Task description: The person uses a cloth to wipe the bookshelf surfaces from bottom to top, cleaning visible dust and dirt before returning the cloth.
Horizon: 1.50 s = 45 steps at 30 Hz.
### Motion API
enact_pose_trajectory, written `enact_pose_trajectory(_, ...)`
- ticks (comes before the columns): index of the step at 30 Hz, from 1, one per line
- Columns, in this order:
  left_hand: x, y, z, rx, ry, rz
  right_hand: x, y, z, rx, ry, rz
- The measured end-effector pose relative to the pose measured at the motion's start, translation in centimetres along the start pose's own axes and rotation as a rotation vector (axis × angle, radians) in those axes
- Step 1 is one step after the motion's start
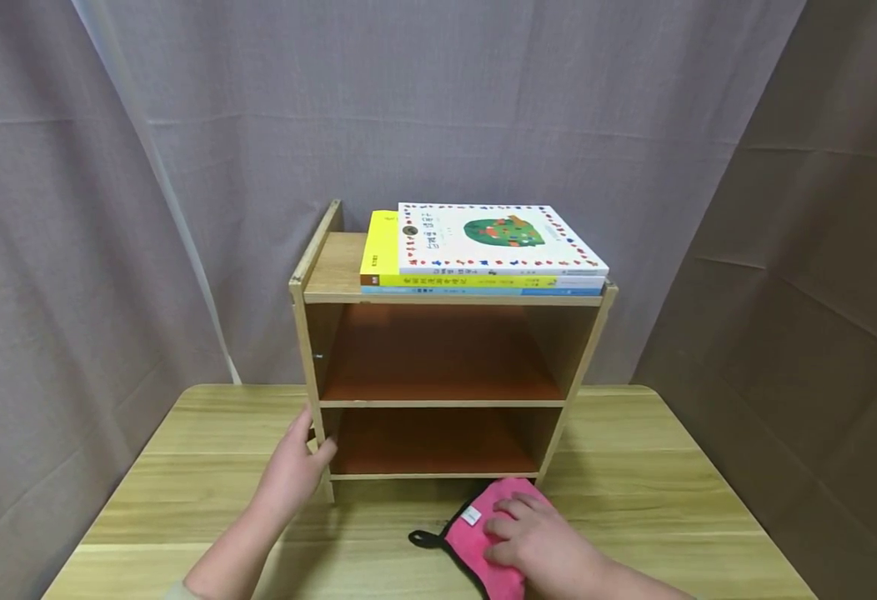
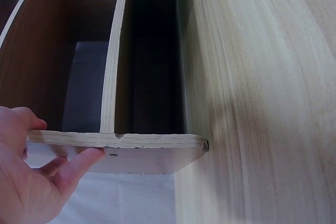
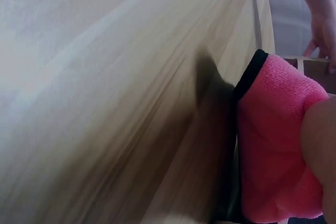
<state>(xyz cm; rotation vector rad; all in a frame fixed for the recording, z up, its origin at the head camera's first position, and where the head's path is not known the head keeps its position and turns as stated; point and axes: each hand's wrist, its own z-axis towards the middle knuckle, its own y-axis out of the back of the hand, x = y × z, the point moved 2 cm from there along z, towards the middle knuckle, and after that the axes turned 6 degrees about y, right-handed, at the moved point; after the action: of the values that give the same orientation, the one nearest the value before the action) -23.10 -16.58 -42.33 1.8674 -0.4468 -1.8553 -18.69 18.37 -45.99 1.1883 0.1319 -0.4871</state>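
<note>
A small wooden bookshelf [image 1: 438,404] stands upright on the table. My left hand [image 1: 288,471] grips the front edge of its left side panel low down, thumb on the inner face and fingers on the outer face, as the left wrist view also shows. In front of the shelf's lower right corner, my right hand [image 1: 551,542] holds a pink cleaning cloth [image 1: 476,546] with black edging, a white tag and a black hanging loop [image 1: 425,540]. Its fingers bend over the plush cloth, and in the right wrist view the cloth [image 3: 273,129] casts a shadow on the tabletop.
On the shelf top lies a stack of books: a white one [image 1: 506,237] over a yellow one [image 1: 380,246], with a blue one [image 1: 438,290] beneath. Light wooden table [image 1: 183,492] extends on both sides. Grey curtains [image 1: 438,100] hang behind and beside it.
</note>
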Motion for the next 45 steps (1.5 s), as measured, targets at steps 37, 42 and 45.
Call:
enact_pose_trajectory(37, 0.2, -0.2, 0.2, -0.016, -0.034, -0.029, -2.2, -1.1, -1.2, 0.075, -0.021, -0.069)
enact_pose_trajectory(42, 0.2, -0.2, 0.3, -0.018, -0.041, -0.021, -2.4, -1.3, -1.2, 0.074, -0.021, -0.084)
enact_pose_trajectory(45, 0.2, -0.1, 0.3, -0.015, -0.035, -0.02, -2.5, -1.5, -1.2, 0.08, -0.019, -0.092)
